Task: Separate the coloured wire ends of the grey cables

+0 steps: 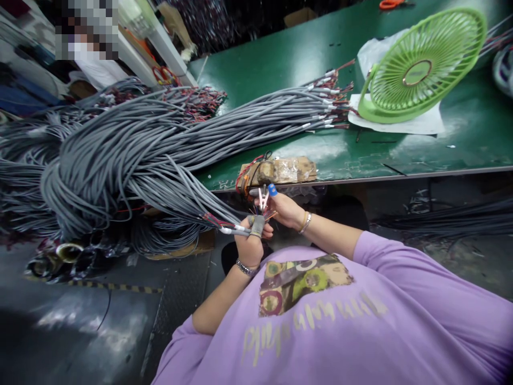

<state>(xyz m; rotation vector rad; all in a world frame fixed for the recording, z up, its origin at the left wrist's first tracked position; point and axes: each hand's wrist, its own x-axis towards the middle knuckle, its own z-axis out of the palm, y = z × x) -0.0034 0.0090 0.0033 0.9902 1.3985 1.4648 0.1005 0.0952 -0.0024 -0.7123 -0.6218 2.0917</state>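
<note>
Gray cable (234, 230), one end, is pinched in the left hand (249, 243) just below the table edge, in front of the purple shirt (360, 321). Left hand is closed in a fist round it, thumb on top, gray tape on one finger, watch on the wrist. Thin colored wires stick out of the cable tip toward the right hand (285, 209). Right hand is curled shut on a small pink tool (263, 199), with a blue finger cap (272, 189) on one raised finger and a bracelet on the wrist. The hands are almost touching. The cable runs back left into a big heap of gray cables (132, 144) draped over the green table (460, 144). A taped brown block (286, 170) sits on the table edge just above the hands. A green fan (420, 67) stands far right. Another person is at top left.
</note>
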